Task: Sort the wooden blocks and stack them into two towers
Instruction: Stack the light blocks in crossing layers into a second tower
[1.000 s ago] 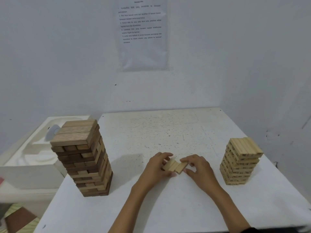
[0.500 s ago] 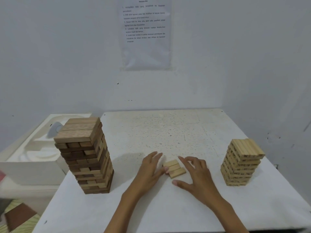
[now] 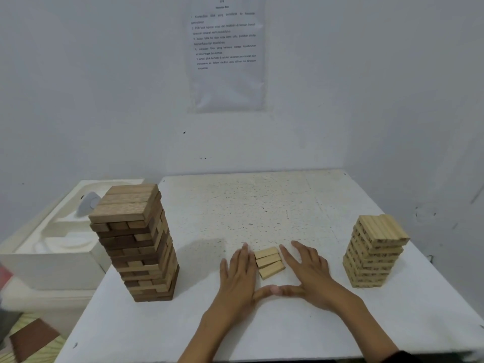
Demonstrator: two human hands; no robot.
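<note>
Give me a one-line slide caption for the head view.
Open left hand and right hand flank three pale blocks on the table, dark tower left, pale tower right.

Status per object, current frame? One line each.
Dark tower: upright, stacked, untouched.
Light tower: upright, shorter, untouched.
Three loose light blocks: flat on table, side by side, between the hands.
Left hand: open, fingers straight, against the blocks' left ends.
Right hand: open, fingers straight, at their right ends.
Wall sheet: hanging, text unreadable.
</note>
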